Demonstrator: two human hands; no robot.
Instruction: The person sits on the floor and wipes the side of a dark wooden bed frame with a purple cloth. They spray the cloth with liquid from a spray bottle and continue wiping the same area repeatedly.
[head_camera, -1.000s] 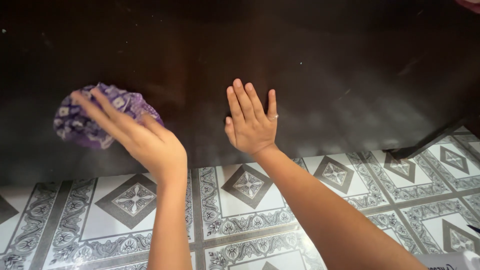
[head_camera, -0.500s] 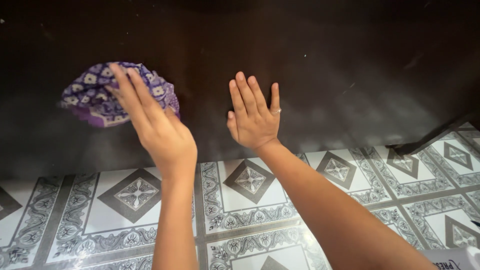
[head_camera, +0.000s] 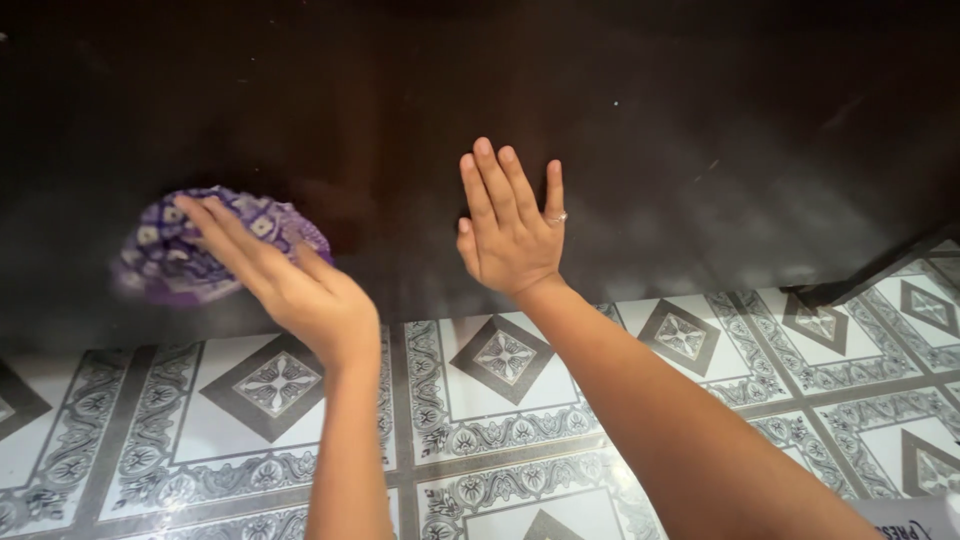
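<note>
- My left hand (head_camera: 300, 290) lies flat over a crumpled purple patterned cloth (head_camera: 185, 250), fingers (head_camera: 225, 235) stretched out across it rather than curled; cloth pinned under them, not gripped
- Cloth sits against a dark glossy surface (head_camera: 700, 120), left of centre; its left edge is blurred
- My right hand (head_camera: 510, 235) is open, palm pressed flat on the same dark surface, 4 fingers together pointing up, holding nothing
- 1 ring (head_camera: 556, 217) on a right finger
- Hands are near each other, not touching
- Below the dark surface: tiled floor (head_camera: 500, 420), white with grey diamond and floral borders
</note>
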